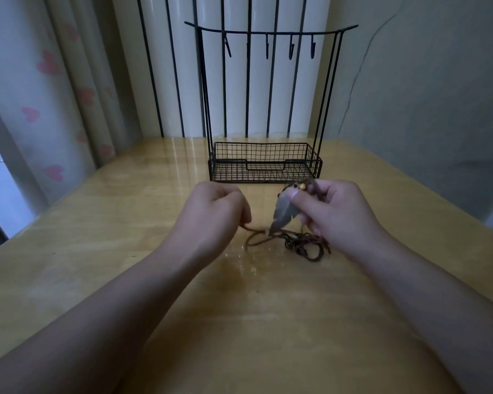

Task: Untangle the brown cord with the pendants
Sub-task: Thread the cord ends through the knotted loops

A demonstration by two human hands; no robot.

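Note:
A thin brown cord (302, 245) lies in a tangled heap on the wooden table (125, 223), between my two hands. My right hand (333, 211) pinches the top of a grey leaf-shaped pendant (283, 213) with golden beads (300, 185) above it; the pendant hangs tip down over the cord. My left hand (217, 211) has its fingers curled and pinches one end of the cord at the heap's left side, just above the table.
A black wire rack (264, 163) with a mesh basket and a hook bar (268, 32) stands right behind my hands. A white radiator (239, 81) and a heart-patterned curtain (49, 95) lie beyond. A grey wall (424, 109) borders the right side.

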